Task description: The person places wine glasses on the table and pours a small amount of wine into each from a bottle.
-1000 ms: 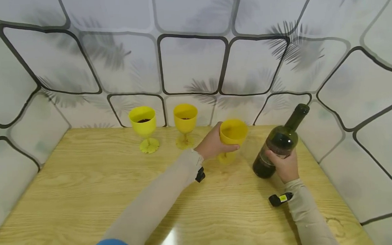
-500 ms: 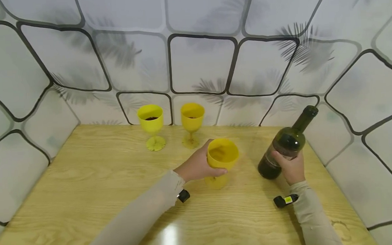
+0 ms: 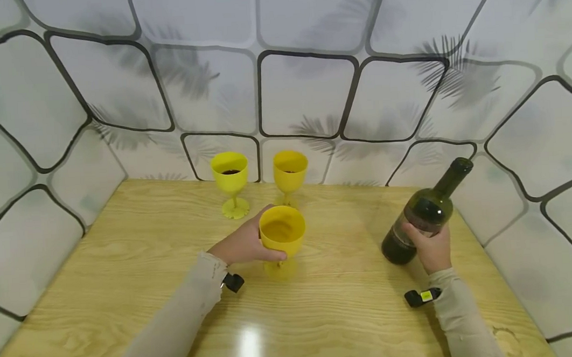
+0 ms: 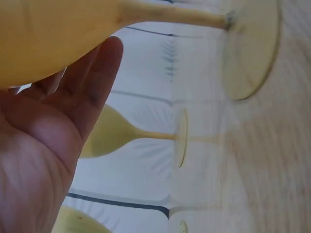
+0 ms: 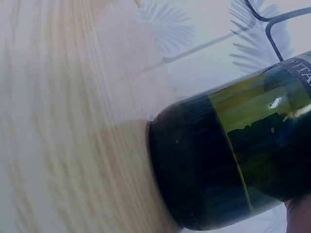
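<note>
Left hand (image 3: 241, 244) grasps the bowl of an empty yellow goblet (image 3: 282, 233) at table (image 3: 126, 273) centre. Right hand (image 3: 431, 249) clasps a dark green bottle (image 3: 421, 214), tilted, base on the table at right. Two far goblets (image 3: 230, 173) (image 3: 290, 171) each hold dark liquid.

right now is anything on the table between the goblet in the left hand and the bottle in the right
Nothing visible. Only bare wooden table lies between the empty yellow goblet in the left hand and the green wine bottle in the right hand.
</note>
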Motion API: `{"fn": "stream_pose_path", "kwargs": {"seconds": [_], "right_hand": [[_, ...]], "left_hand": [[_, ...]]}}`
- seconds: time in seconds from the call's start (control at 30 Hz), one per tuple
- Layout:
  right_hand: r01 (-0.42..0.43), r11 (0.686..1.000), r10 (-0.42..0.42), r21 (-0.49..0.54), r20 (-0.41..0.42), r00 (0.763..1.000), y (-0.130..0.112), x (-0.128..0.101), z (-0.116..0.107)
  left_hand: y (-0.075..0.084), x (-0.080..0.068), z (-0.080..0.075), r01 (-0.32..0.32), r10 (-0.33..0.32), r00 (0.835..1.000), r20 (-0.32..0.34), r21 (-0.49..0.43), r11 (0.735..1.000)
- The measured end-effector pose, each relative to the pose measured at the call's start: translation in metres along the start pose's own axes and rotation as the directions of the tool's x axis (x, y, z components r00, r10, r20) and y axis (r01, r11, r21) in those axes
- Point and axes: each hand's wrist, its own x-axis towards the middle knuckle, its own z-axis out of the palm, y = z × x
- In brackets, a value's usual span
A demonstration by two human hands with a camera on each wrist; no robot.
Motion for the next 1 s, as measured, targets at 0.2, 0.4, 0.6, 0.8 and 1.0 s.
{"fn": "stream_pose_path", "kwargs": {"seconds": [0.2, 0.4, 0.6, 0.8, 1.0], "right_hand": [[0.003, 1.0, -0.003, 0.024, 0.008, 1.0, -0.001, -0.003, 0.001], [0.034, 0.999, -0.034, 0.037, 0.003, 0.999, -0.003, -0.003, 0.003], [0.063, 0.998, -0.063, -0.004, -0.024, 0.998, -0.005, -0.005, 0.01], [0.094, 0.994, -0.095, -0.054, -0.013, 0.995, -0.009, -0.008, 0.02], [0.166, 0.976, -0.161, -0.14, 0.046, 0.986, -0.021, -0.011, 0.025]], "left_hand": [[0.0, 0.002, -0.002, -0.031, 0.031, 1.0, 0.004, -0.082, 0.996], [-0.002, 0.001, 0.0, -0.044, 0.045, 0.999, 0.001, -0.107, 0.993], [-0.005, 0.001, -0.002, -0.033, 0.034, 0.999, 0.011, -0.091, 0.995], [-0.004, -0.002, -0.004, -0.016, 0.017, 1.0, 0.008, -0.083, 0.996], [-0.003, -0.001, -0.001, -0.012, 0.014, 1.0, 0.018, -0.081, 0.997]]}}
